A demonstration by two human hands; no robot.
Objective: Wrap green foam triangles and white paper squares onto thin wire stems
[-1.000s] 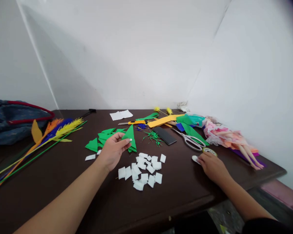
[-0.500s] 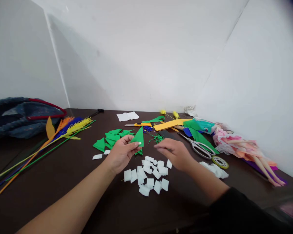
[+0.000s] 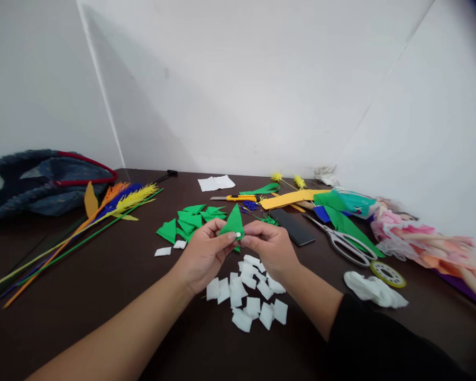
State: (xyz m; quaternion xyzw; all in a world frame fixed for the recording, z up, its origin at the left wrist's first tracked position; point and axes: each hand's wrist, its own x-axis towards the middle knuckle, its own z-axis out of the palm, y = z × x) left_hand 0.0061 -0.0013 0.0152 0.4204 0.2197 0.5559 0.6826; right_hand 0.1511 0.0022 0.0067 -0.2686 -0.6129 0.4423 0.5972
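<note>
Between the thumb and fingers of my left hand (image 3: 202, 256) is a pointed piece of green paper (image 3: 234, 220), its tip upward. A small white wad (image 3: 238, 235) shows on its lower part, beside my left thumb. My right hand (image 3: 274, 247) is closed in a pinch at the right lower edge of this green piece; the fingertips partly hide what they grip. Behind my left hand lies a pile of similar green paper pieces (image 3: 188, 218). Below both hands, many small white squares of tissue (image 3: 253, 306) are scattered on the dark table (image 3: 174, 338).
Beyond my hands lie a yellow cutter knife (image 3: 240, 198), a black phone (image 3: 295, 227) and yellow paper (image 3: 289, 199). At right are scissors (image 3: 351, 248), a tape roll (image 3: 387, 274), crumpled tissue (image 3: 375, 290) and a doll (image 3: 412, 235). Colourful stems (image 3: 83, 233) and a denim bag (image 3: 51, 180) are left.
My right hand has come left and down to meet the green piece in my left hand. The view has turned slightly, and the phone behind my right hand now shows.
</note>
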